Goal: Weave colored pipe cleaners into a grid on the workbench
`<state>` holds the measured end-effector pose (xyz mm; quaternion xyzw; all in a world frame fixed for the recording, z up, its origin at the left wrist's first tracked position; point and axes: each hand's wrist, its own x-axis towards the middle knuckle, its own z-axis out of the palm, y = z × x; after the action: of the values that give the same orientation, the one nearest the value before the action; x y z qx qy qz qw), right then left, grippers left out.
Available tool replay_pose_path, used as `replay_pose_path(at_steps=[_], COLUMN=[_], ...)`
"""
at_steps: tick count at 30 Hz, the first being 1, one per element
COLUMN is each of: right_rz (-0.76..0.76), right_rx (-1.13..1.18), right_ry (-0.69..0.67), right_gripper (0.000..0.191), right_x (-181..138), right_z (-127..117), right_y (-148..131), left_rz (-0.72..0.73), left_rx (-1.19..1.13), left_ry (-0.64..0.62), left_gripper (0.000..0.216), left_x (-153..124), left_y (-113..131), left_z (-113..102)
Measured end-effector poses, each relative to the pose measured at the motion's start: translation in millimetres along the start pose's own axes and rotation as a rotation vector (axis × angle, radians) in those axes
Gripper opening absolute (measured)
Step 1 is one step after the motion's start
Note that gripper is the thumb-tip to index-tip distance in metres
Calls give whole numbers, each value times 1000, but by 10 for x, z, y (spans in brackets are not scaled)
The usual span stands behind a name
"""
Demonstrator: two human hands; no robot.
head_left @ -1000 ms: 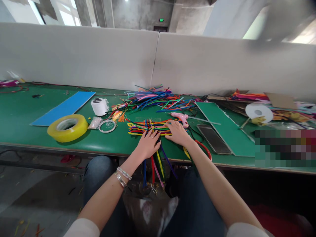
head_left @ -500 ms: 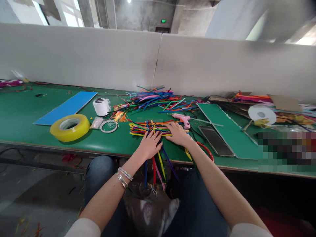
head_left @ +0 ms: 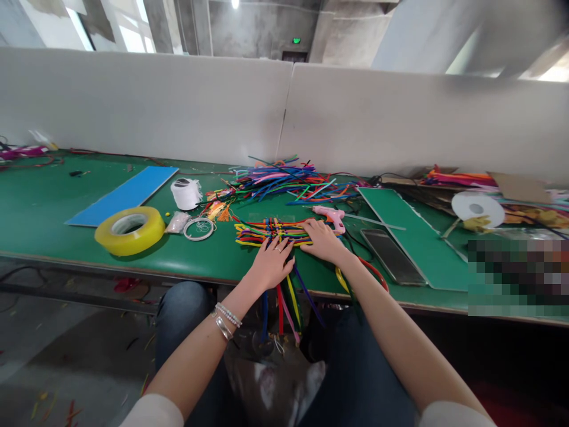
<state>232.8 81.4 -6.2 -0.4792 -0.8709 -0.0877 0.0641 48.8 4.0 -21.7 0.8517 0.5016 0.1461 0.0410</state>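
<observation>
A woven mat of coloured pipe cleaners (head_left: 262, 231) lies on the green table (head_left: 53, 207) near its front edge, with loose ends hanging over the edge toward my lap. My left hand (head_left: 270, 263) rests flat on the mat's near side, fingers stretched out, a ring on one finger. My right hand (head_left: 323, 241) lies palm down on the mat's right end, fingers spread. Neither hand grips anything.
A pile of loose pipe cleaners (head_left: 288, 178) lies behind the mat. A pink glue gun (head_left: 329, 216), a dark phone (head_left: 392, 257) and a green board (head_left: 409, 234) sit to the right. Left are a yellow tape roll (head_left: 130, 230), a white spool (head_left: 185, 193), a wire ring (head_left: 198, 228) and a blue board (head_left: 122, 194).
Both hands stay on the mat with only slight finger shifts; the camera has drifted a little.
</observation>
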Motion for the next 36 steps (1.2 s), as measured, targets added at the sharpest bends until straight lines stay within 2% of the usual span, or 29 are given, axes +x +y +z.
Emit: replay_pose_path(at_steps=[5,9,15,20,28,36], right_rz=[-31,-8,3,-13,28,3], right_rx=[76,144,97,80,39,34], right_ry=[9,45,-12,0,3,-34], right_gripper=[48,58,51,51,73,55], right_x=[83,71,57,61,69,85], right_z=[19,46,14,24,67,29], right_y=[61,75,40,43,40,39], left_rz=[5,-1,-1,-5,-5,-9], left_rx=[14,19,14,6,11,2], left_ry=[8,23,27,21,17,6], left_gripper=[51,50,50,50,50,51], left_x=[3,11,8,4,8,4], left_y=[-7,-10,-1,3,-4,6], left_z=[17,32,22,7,18,1])
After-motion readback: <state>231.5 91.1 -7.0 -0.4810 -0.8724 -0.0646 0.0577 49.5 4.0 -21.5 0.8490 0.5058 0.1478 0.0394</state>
